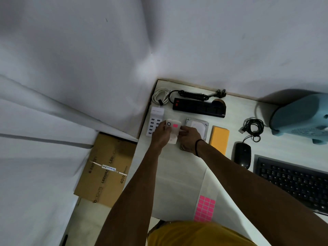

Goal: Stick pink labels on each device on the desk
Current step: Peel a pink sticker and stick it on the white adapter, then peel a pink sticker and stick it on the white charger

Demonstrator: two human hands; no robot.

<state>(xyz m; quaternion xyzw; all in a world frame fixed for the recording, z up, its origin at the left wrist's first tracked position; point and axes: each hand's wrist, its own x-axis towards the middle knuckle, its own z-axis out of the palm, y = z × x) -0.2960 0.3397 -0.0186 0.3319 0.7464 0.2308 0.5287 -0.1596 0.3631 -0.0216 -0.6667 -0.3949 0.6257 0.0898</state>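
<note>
My left hand (160, 135) and my right hand (189, 139) both hold a small white device (173, 129) above the desk (177, 167). A pink label (175, 125) is stuck on its upper face beside a black ring mark. My right fingers touch the device's right edge. A sheet of pink labels (205, 208) lies near the desk's front edge, partly under my right forearm. Other devices lie around: a white multi-port charger (154, 121), a black power strip (198, 107), a hard drive (197, 126), an orange flat device (219, 139), a black mouse (242, 155) and a black keyboard (292, 181).
A teal appliance (301, 116) stands at the right. A coiled white cable (160, 96) and a coiled black cable (253, 126) lie on the desk. A cardboard box (106, 169) sits on the floor left of the desk. White walls close in behind and left.
</note>
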